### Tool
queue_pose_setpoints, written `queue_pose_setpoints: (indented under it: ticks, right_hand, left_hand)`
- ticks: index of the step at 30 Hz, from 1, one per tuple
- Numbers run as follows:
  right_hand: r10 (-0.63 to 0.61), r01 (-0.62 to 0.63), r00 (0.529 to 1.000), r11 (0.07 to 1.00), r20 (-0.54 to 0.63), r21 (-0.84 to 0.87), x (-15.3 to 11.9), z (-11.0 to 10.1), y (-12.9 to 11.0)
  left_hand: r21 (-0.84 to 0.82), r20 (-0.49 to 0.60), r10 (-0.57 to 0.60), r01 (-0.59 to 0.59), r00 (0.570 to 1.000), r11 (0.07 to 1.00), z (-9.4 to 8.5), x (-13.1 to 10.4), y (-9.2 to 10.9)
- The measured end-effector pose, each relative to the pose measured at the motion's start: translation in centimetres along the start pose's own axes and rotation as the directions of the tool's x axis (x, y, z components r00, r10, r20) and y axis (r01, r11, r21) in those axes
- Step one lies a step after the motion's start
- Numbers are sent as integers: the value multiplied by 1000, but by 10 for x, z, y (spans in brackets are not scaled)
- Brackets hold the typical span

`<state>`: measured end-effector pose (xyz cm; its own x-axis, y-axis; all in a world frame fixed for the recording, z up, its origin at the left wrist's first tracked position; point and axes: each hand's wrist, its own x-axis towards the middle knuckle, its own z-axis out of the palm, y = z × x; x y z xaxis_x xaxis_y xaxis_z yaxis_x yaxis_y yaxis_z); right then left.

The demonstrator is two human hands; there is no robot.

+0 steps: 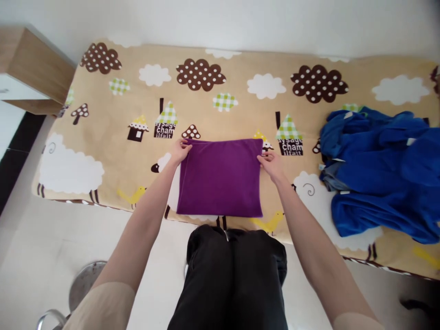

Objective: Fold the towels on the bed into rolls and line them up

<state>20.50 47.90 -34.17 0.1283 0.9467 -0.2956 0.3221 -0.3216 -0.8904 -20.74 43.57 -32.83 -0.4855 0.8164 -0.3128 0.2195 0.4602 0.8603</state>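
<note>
A purple towel (222, 178), folded into a rectangle, lies flat in front of me on the patterned bedspread (206, 121). At its upper left corner, my left hand (180, 151) pinches the fabric, with the layers slightly offset along that side. My right hand (271, 165) is closed at the right edge, a little below the upper right corner, thumb and fingers together on the cloth. The underside of the towel is hidden.
A heap of crumpled blue cloths (385, 169) with small white tags lies on the right of the bed. A wooden cabinet (41, 68) stands at the left. Beyond the bed is a white wall (233, 23). A round stool (85, 284) is at lower left.
</note>
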Motion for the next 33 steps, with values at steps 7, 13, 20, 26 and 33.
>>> queue_pose_setpoints:
  ticks: [7, 13, 20, 26, 33]
  right_hand:
    - [-241, 184, 963, 917, -124, -354, 48, 19, -5]
    - [-535, 499, 837, 662, 114, -560, -37, 54, -18]
    - [-477, 584, 809, 578, 344, -570, -41, 58, 1]
    - [-464, 597, 801, 573, 378, -562, -81, 54, -5]
    - [-385, 722, 664, 551, 641, -418, -204, -19, 64]
  left_hand:
    - [84, -140, 205, -195, 969, 977, 3, 34, -11]
    - [381, 26, 576, -540, 817, 750, 28, -40, -9]
    - [405, 249, 543, -596, 802, 694, 35, -62, -33]
    - [381, 244, 540, -592, 805, 710, 30, -93, -31]
    - [377, 470, 444, -628, 763, 681, -27, -238, -92]
